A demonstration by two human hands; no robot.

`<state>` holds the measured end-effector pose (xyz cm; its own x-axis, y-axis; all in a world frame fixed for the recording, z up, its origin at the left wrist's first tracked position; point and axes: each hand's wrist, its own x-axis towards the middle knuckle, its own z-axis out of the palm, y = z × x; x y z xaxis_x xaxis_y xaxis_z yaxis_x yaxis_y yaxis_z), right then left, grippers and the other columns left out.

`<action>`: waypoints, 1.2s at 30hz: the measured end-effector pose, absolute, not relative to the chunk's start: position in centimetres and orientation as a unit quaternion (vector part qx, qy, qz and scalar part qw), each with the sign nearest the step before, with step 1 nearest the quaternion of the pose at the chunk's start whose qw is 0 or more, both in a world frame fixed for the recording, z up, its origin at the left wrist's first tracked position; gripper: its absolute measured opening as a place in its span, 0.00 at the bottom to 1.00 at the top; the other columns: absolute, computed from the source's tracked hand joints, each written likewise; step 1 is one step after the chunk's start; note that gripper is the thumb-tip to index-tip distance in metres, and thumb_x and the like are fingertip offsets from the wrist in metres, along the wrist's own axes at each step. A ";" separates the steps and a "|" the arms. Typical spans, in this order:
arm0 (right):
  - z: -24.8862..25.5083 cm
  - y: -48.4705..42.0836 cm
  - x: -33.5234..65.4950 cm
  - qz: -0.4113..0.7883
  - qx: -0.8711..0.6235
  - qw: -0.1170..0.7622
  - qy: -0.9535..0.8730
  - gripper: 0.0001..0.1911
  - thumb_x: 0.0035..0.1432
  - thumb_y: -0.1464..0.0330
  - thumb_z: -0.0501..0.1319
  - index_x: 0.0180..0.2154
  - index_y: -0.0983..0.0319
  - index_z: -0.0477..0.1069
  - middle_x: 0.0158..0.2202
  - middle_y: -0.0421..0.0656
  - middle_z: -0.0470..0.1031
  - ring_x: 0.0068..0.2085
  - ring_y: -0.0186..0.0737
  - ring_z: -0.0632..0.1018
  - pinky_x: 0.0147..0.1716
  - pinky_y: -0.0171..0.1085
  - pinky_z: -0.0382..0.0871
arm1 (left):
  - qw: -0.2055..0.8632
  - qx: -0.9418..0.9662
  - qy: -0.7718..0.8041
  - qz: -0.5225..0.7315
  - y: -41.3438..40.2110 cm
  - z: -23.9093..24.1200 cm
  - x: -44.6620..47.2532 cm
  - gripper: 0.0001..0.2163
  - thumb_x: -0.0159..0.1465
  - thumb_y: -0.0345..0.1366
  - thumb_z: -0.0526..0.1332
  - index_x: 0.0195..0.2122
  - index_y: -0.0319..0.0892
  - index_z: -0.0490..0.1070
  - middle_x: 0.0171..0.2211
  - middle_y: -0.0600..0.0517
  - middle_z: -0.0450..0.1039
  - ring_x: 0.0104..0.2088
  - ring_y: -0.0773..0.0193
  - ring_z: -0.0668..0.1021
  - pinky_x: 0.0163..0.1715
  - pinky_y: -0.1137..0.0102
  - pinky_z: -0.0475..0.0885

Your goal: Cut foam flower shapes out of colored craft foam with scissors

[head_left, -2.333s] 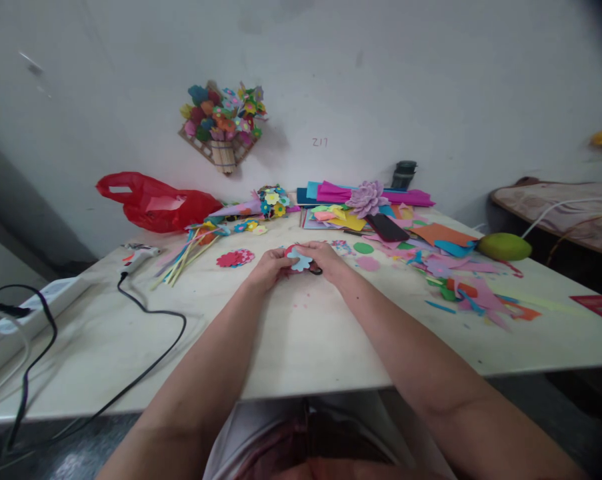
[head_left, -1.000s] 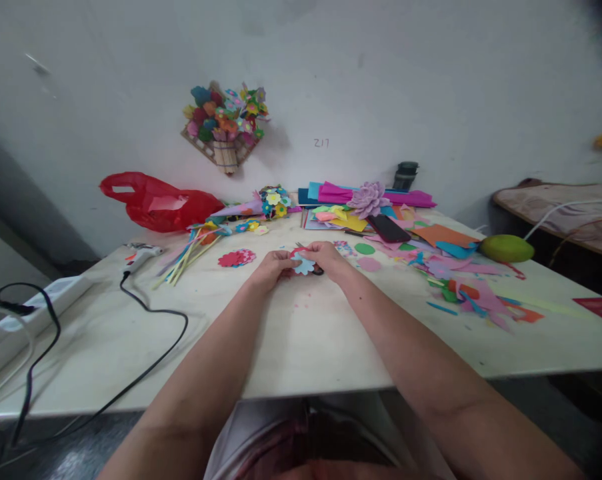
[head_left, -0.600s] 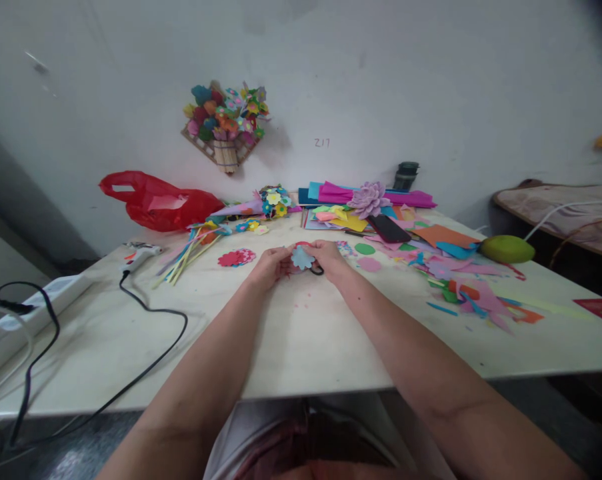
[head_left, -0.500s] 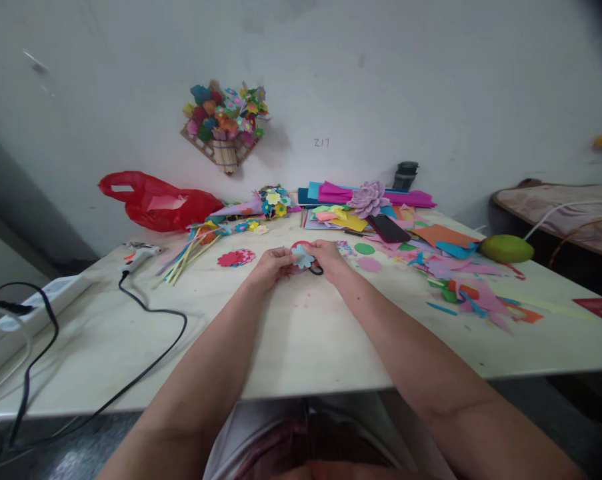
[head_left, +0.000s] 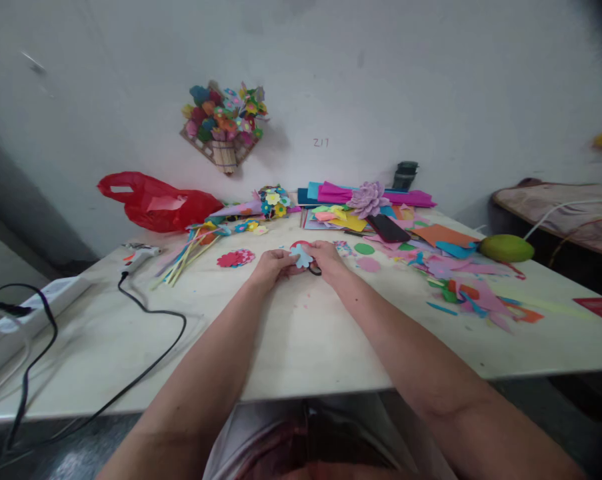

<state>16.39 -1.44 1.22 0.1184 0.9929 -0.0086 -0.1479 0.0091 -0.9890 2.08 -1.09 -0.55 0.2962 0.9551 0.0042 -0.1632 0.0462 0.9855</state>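
a wide off-white table [head_left: 325, 347] runs across the view, its near edge just before the person's lap and its far side along a smudged, grey-white wall [head_left: 431, 87]. over its middle, a light blue scalloped piece [head_left: 301, 257] is pinched in the fingers of the left hand [head_left: 275, 267] and the right hand [head_left: 329, 260], with a red piece [head_left: 299, 245] showing behind it; a black loop [head_left: 315, 271] sticks out by the right hand, though i cannot tell how it is held. left of the hands lie red cutouts [head_left: 228, 259], and farther left a white glue gun [head_left: 137, 260] trails a black cord [head_left: 158, 312] over the near edge, beside a white power strip [head_left: 65, 297]. a red plastic bag [head_left: 138, 207] sits toward the wall. on the right, colourful scraps [head_left: 485, 293] spread near a yellow-green fruit [head_left: 507, 248] and a dark phone [head_left: 388, 229]. bright craft flowers [head_left: 225, 123] hang on the wall, left of a handwritten number [head_left: 321, 143]. past the table's right end stands a pale-covered surface [head_left: 555, 213]; the floor [head_left: 75, 463] is grey.
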 end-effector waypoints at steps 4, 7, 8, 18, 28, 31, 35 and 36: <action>1.1 -1.3 16.3 0.501 -0.492 0.568 -0.430 0.10 0.48 0.72 0.64 0.20 0.64 0.66 0.11 0.34 0.64 0.12 0.26 0.62 0.11 0.28 0.52 | 0.610 0.519 0.390 0.455 -1.0 -0.6 2.1 0.16 0.44 0.42 0.73 0.24 0.36 0.70 0.21 0.47 0.76 0.23 0.61 0.79 0.15 0.77 0.62; 1.1 -1.4 16.2 0.499 -0.497 0.567 -0.427 0.10 0.49 0.72 0.63 0.20 0.64 0.65 0.11 0.33 0.63 0.12 0.26 0.61 0.11 0.28 0.52 | 0.612 0.515 0.395 0.452 -1.0 -0.6 2.1 0.16 0.45 0.41 0.72 0.24 0.37 0.70 0.21 0.46 0.75 0.23 0.60 0.79 0.14 0.77 0.62; 1.2 -1.4 16.2 0.499 -0.498 0.566 -0.427 0.10 0.50 0.72 0.62 0.20 0.64 0.65 0.11 0.33 0.63 0.12 0.26 0.61 0.11 0.28 0.52 | 0.612 0.514 0.396 0.452 -1.0 -0.6 2.1 0.16 0.45 0.41 0.72 0.24 0.37 0.70 0.21 0.46 0.75 0.23 0.59 0.79 0.15 0.76 0.62; 1.2 -1.5 16.1 0.498 -0.494 0.570 -0.428 0.09 0.47 0.71 0.64 0.20 0.64 0.66 0.11 0.34 0.63 0.13 0.26 0.62 0.11 0.28 0.53 | 0.615 0.501 0.399 0.460 -0.9 -0.6 2.1 0.15 0.45 0.40 0.73 0.24 0.36 0.69 0.21 0.45 0.75 0.25 0.57 0.80 0.19 0.74 0.67; 0.9 -1.3 16.1 0.496 -0.499 0.567 -0.429 0.09 0.48 0.70 0.64 0.20 0.63 0.66 0.11 0.34 0.63 0.13 0.27 0.62 0.12 0.29 0.53 | 0.626 0.490 0.394 0.461 -0.8 -0.6 2.0 0.14 0.46 0.38 0.72 0.24 0.36 0.69 0.20 0.47 0.75 0.24 0.60 0.80 0.21 0.74 0.71; 0.9 -1.3 16.1 0.496 -0.500 0.566 -0.429 0.09 0.49 0.70 0.63 0.20 0.63 0.66 0.12 0.34 0.63 0.14 0.27 0.62 0.13 0.29 0.54 | 0.623 0.492 0.405 0.453 -0.9 -0.4 2.1 0.15 0.47 0.40 0.72 0.23 0.37 0.67 0.19 0.47 0.74 0.23 0.59 0.80 0.16 0.76 0.66; 1.0 -1.4 16.1 0.498 -0.500 0.565 -0.428 0.09 0.49 0.71 0.63 0.20 0.63 0.66 0.12 0.34 0.63 0.14 0.27 0.62 0.13 0.29 0.54 | 0.621 0.490 0.413 0.452 -1.0 -0.3 2.1 0.15 0.47 0.39 0.72 0.23 0.37 0.67 0.20 0.46 0.75 0.24 0.58 0.80 0.16 0.76 0.66; 1.0 -1.4 16.1 0.498 -0.500 0.565 -0.427 0.09 0.49 0.71 0.63 0.20 0.63 0.66 0.12 0.34 0.63 0.14 0.26 0.62 0.13 0.29 0.54 | 0.621 0.490 0.413 0.452 -1.0 -0.3 2.1 0.15 0.47 0.39 0.72 0.23 0.37 0.67 0.20 0.46 0.75 0.24 0.58 0.80 0.17 0.75 0.67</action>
<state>16.06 -1.44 1.01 0.1383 0.9903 -0.0153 -0.1353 0.0036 -0.9908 2.08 -0.97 -0.31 0.2502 0.9657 -0.0697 -0.1564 0.1114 0.9814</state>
